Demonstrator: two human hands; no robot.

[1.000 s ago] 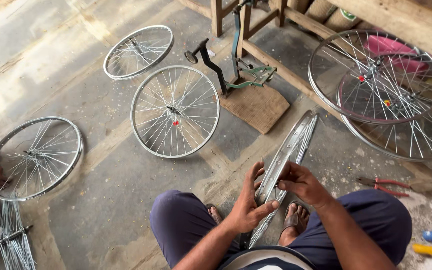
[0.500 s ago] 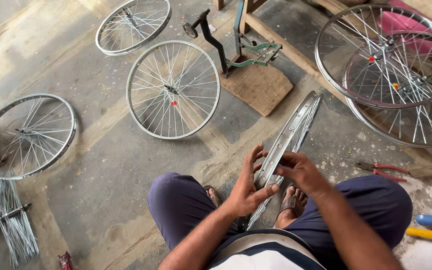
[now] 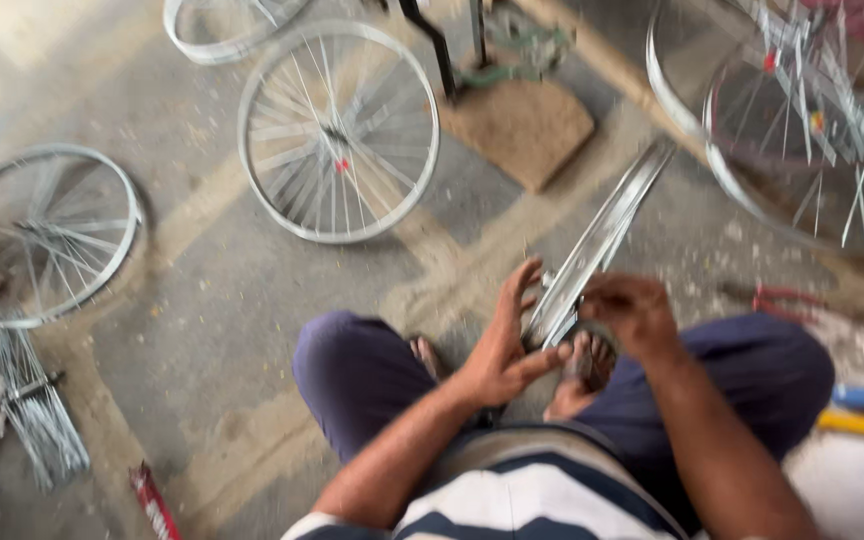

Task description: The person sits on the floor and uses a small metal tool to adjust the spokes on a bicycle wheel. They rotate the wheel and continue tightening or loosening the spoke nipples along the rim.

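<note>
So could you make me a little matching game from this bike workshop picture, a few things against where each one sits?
Things:
1. bare rim
2. spoked wheel
3. red-handled pliers
4. bundle of loose spokes

Places:
A. on the floor at far left
B. flat on the floor, top centre
C. between the left hand and right hand
D. on the floor at right

Pairs: 1-C, 2-B, 3-D, 4-A

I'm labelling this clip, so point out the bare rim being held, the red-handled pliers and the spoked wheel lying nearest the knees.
Bare rim (image 3: pixel 607 235), head view, middle of its metal channel.
Red-handled pliers (image 3: pixel 784 298), head view, on the handles.
Spoked wheel (image 3: pixel 337 160), head view, at the hub.
</note>
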